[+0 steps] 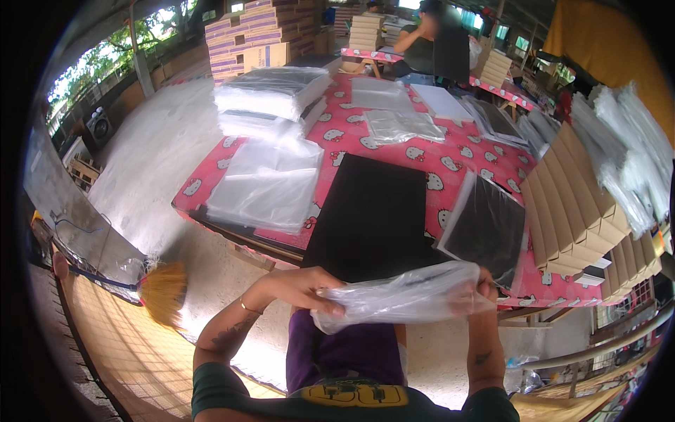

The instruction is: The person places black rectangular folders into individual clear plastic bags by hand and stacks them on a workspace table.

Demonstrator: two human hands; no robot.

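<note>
A clear plastic bag stretches sideways between my two hands, just in front of the table's near edge. My left hand pinches its left end between thumb and fingers. At the other end my right hand is closed on the bag, partly hidden behind the film. Directly beyond lies a black rectangular sheet or board, its near edge covered by the bag. To its right is a dark sheet in a clear sleeve. A pile of clear plastic bags lies to its left.
The table has a pink patterned cover. Wrapped stacks stand at its far left, with brown folded cartons and plastic-wrapped bundles on the right. A broom is at the left. Another person is beyond the table.
</note>
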